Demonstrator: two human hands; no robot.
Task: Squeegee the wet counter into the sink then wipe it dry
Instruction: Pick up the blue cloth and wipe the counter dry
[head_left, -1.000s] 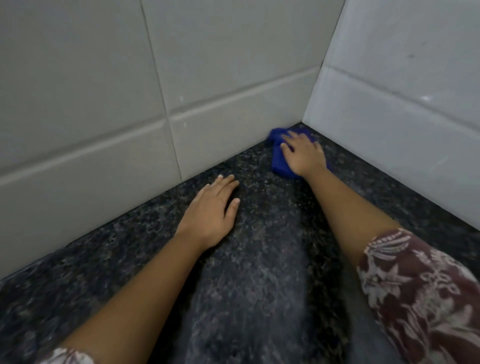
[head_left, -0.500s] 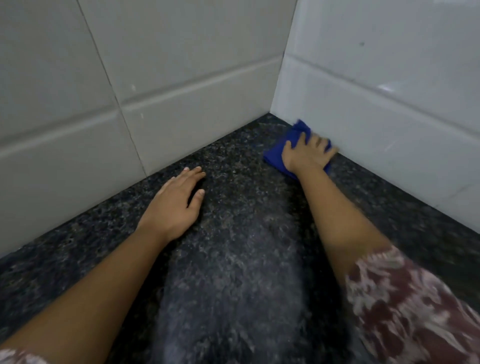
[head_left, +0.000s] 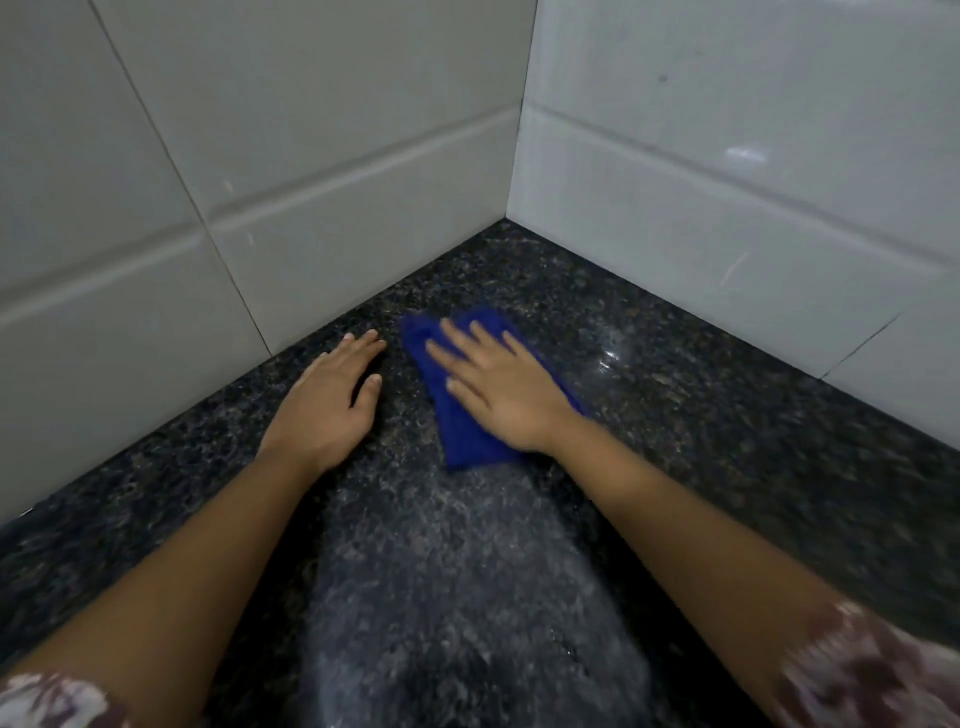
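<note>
A dark speckled granite counter runs into a tiled corner. A blue cloth lies flat on it, a little in front of the corner. My right hand presses flat on the cloth with fingers spread, covering its middle and right side. My left hand rests palm down on the bare counter just left of the cloth, holding nothing. A small wet glint shows on the counter to the right of the cloth. No squeegee or sink is in view.
White tiled walls rise on the left and on the right, meeting at the corner behind the hands. Patterned sleeves show at the bottom edges.
My right hand has slid the blue cloth away from the right wall and the corner, toward me and to the left, beside my left hand. The left hand has stayed flat on the counter.
</note>
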